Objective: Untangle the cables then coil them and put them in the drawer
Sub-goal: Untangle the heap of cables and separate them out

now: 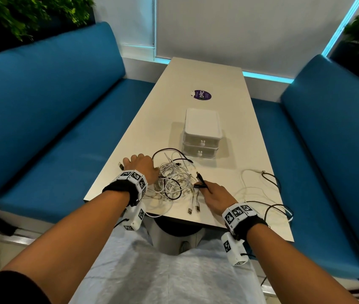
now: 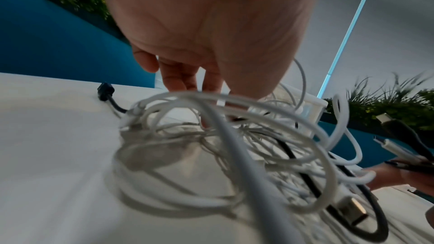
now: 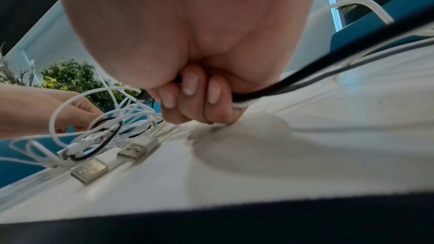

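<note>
A tangle of white and black cables (image 1: 174, 182) lies near the front edge of the white table (image 1: 213, 80). My left hand (image 1: 140, 165) rests on the tangle's left side, its fingers (image 2: 180, 79) reaching down among the white loops (image 2: 211, 136). My right hand (image 1: 211, 191) grips a black cable (image 3: 293, 79) together with a white one; the black plug (image 1: 199, 177) sticks up from the fist (image 3: 197, 99). These cables trail right in loose loops (image 1: 270, 194). Behind the tangle stands the white two-drawer box (image 1: 201, 133), both drawers closed.
Two silver USB plugs (image 1: 193, 209) lie by the table's front edge. A purple sticker (image 1: 201, 95) is further back on the table. Blue benches (image 1: 53, 110) run along both sides, with plants behind them.
</note>
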{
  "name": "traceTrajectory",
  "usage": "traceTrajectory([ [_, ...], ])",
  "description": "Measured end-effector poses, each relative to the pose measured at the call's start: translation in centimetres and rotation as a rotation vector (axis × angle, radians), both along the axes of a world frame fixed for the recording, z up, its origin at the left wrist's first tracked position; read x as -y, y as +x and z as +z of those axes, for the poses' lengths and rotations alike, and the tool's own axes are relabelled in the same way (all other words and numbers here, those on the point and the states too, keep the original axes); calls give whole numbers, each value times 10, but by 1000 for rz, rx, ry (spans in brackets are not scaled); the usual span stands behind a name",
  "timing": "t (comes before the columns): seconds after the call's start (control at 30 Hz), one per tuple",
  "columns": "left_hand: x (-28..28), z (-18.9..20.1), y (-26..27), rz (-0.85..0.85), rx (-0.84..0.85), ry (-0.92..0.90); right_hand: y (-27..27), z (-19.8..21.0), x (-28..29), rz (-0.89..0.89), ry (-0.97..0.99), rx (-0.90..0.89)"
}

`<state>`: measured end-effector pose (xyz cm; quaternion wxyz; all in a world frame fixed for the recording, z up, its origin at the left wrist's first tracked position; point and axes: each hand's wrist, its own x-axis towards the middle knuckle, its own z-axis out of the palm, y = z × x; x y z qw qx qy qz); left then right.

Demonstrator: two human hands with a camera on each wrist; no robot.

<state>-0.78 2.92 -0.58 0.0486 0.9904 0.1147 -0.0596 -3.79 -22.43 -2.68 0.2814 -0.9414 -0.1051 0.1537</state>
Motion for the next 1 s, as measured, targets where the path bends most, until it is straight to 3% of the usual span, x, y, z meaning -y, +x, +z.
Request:
traceTrajectory([
  [0.2, 9, -1, 1, -55, -38, 27, 6, 11, -10, -33, 114, 211],
  [0.3, 16, -2, 1, -66, -32, 13, 10, 16, -23, 97, 7, 232],
  [0.4, 15, 1, 4, -33, 79, -67, 14, 9, -26, 206, -145, 166],
  [0.5, 10, 7, 9, 39, 166, -265, 14, 1, -19, 207, -205, 112],
  [0.7, 6, 29, 16, 73, 313, -961, 17, 1, -20, 202, -196, 141],
  [0.87, 29, 51, 8, 56, 463, -1081, 18, 0, -21, 196, -186, 109],
  [1.0, 58, 61, -4, -197, 347, -1067, 17, 8, -16, 177, -95, 107],
])
